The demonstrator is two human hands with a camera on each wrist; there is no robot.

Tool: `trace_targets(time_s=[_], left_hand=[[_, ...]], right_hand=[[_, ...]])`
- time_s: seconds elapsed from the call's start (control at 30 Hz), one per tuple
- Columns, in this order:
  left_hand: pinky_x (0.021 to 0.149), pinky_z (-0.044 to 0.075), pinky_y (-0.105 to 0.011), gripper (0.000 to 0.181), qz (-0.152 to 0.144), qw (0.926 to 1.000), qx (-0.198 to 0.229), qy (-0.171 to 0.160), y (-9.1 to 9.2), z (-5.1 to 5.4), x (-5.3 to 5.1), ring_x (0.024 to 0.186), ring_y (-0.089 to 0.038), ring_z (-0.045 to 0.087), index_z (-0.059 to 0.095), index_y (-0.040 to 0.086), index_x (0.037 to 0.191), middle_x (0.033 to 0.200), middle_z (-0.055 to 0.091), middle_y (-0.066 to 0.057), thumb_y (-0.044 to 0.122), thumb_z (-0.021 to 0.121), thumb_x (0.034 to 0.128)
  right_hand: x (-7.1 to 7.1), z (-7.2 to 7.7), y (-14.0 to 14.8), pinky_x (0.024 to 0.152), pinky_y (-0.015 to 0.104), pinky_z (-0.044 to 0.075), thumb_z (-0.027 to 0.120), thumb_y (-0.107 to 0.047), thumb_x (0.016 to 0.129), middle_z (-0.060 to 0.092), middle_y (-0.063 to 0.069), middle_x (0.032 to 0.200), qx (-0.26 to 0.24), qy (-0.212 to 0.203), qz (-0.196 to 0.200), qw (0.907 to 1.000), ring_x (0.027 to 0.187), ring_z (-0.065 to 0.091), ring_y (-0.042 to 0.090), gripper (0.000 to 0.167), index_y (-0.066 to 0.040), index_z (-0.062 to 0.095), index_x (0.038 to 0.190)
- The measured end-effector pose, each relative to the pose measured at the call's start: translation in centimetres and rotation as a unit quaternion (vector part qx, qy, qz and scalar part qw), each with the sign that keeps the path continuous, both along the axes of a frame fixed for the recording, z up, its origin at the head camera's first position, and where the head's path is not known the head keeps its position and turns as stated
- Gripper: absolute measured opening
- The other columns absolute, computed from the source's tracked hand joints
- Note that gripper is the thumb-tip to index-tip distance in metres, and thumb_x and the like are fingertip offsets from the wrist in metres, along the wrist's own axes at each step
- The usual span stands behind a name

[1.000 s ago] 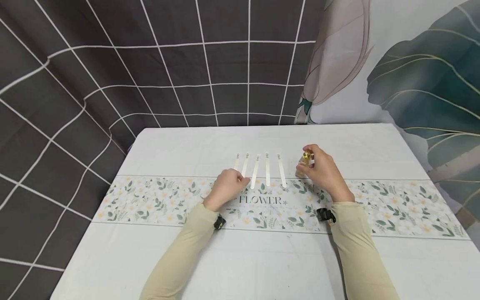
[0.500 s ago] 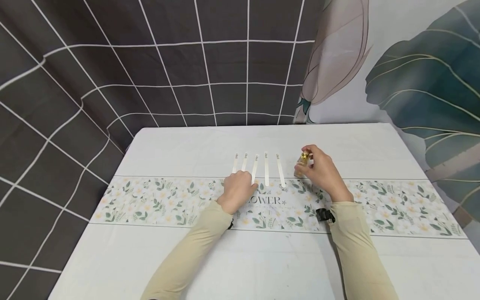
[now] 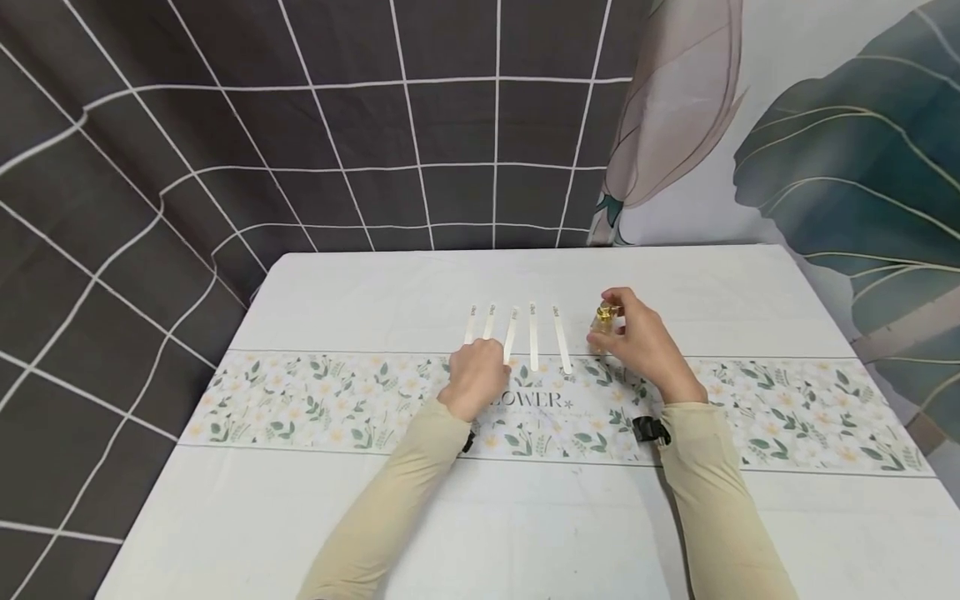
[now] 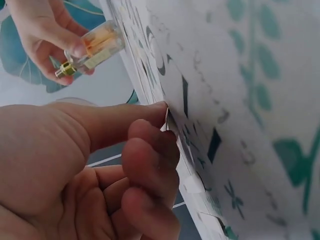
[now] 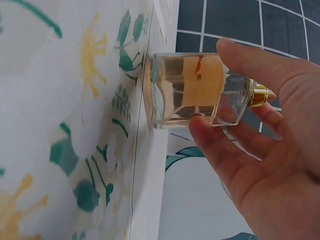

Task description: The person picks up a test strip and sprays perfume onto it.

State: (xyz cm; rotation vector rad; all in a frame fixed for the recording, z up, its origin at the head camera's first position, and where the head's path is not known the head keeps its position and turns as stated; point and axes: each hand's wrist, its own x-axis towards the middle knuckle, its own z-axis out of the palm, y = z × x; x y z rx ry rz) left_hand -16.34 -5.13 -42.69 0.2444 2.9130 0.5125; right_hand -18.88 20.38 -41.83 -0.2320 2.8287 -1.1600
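Note:
Several narrow white strips (image 3: 561, 337) lie side by side, dark print at their far ends. Over the near ends of the left ones is the left hand (image 3: 477, 379); in the left wrist view its thumb and fingers (image 4: 120, 165) pinch the thin edge of a strip (image 4: 168, 119) at the table surface. To the right of the strips, the right hand (image 3: 647, 346) grips a clear glass bottle (image 3: 602, 330) with amber liquid and a gold neck. The bottle stands upright on the table, and the right thumb and fingers (image 5: 270, 125) hold its sides in the right wrist view.
A floral band (image 3: 300, 408) with printed lettering crosses the white table (image 3: 525, 533). A dark grid-patterned curtain (image 3: 450, 125) hangs behind and to the left, and a leaf-patterned curtain (image 3: 877, 167) at the right.
The left hand has moved right along the near ends of the strips, then stayed almost still, its back now turned more upward. The right hand and the bottle have barely moved.

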Motion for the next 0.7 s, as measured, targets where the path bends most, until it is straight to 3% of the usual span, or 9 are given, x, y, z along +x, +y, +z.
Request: trace_targets(time_s=[0.17,0.33,0.43,0.53,0.7], left_hand=[[0.039,0.038,-0.025,0.025,-0.005,0.9993,0.027,-0.024,-0.2,-0.2,-0.3,0.041,-0.013,0.047,0.068,0.002,0.077,0.055,0.052,-0.002,0.012,0.061,0.0979],[0.039,0.032,-0.024,0.036,0.025,0.9971,0.066,-0.028,-0.7,0.1,-0.7,0.039,-0.01,0.038,0.058,0.009,0.067,0.05,0.043,0.003,0.02,0.053,0.1014],[0.04,0.03,-0.025,0.04,0.037,0.9959,0.082,0.01,-1.4,1.0,-0.8,0.041,-0.011,0.037,0.047,0.014,0.063,0.052,0.041,0.003,0.022,0.05,0.102],[0.042,0.029,-0.026,0.038,0.041,0.9902,0.111,0.073,-2.1,2.2,-0.7,0.043,-0.012,0.039,0.043,0.016,0.065,0.053,0.043,0.002,0.022,0.052,0.1009],[0.044,0.025,-0.025,0.031,0.041,0.9665,0.176,0.182,-2.9,4.4,-0.2,0.043,-0.011,0.037,0.048,0.016,0.065,0.05,0.042,0.004,0.018,0.055,0.0949]], right_hand=[[0.0,-0.3,0.2,0.103,0.06,0.047,0.075,-0.019,0.093,0.046,0.029,0.149,-0.014,-0.027,-0.008,0.9995,0.127,0.054,0.051,0.076,-0.002,0.028,0.151],[0.1,-0.6,0.3,0.109,0.061,0.042,0.075,-0.021,0.093,0.047,0.032,0.148,-0.026,-0.024,-0.015,0.9993,0.132,0.05,0.049,0.073,-0.002,0.027,0.145],[0.2,-0.4,0.2,0.106,0.063,0.043,0.073,-0.024,0.095,0.05,0.033,0.145,-0.024,0.002,-0.011,0.9997,0.131,0.051,0.049,0.067,-0.002,0.03,0.141],[0.4,0.2,0.0,0.101,0.06,0.046,0.069,-0.03,0.098,0.054,0.031,0.139,-0.025,0.043,-0.015,0.9986,0.125,0.055,0.047,0.062,-0.004,0.032,0.14],[1.0,2.5,-0.6,0.096,0.054,0.045,0.061,-0.033,0.102,0.058,0.026,0.129,-0.062,0.128,-0.029,0.9894,0.114,0.057,0.039,0.061,-0.003,0.033,0.148]])
